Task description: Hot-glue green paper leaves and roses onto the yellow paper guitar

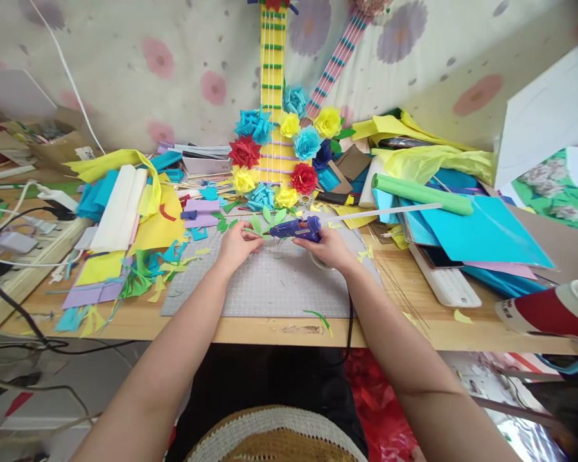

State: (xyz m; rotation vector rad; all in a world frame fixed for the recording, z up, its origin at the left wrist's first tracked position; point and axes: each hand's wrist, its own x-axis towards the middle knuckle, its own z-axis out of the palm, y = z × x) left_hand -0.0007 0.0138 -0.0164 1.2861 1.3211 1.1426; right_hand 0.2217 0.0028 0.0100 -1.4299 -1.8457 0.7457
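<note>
My right hand (pixel 328 246) is closed around a blue glue gun (pixel 298 227) with a long white glue stick (pixel 390 210) poking out of its back. The gun's nozzle points left at a thin green stem with paper leaves (pixel 264 223). My left hand (pixel 236 242) pinches that leafy stem just left of the nozzle. Both hands hover over a grey cutting mat (pixel 274 289). Behind them stands a yellow paper guitar (pixel 272 96) ringed with paper flowers (pixel 245 151) in red, blue and yellow.
Coloured paper scraps (pixel 125 269) and a white roll (pixel 120 208) crowd the left of the wooden table (pixel 462 330). On the right lie a green paper roll (pixel 421 194), blue sheets (pixel 481 234), a white keyboard (pixel 446 282) and a red cup (pixel 549 311). Cables (pixel 9 256) trail at far left.
</note>
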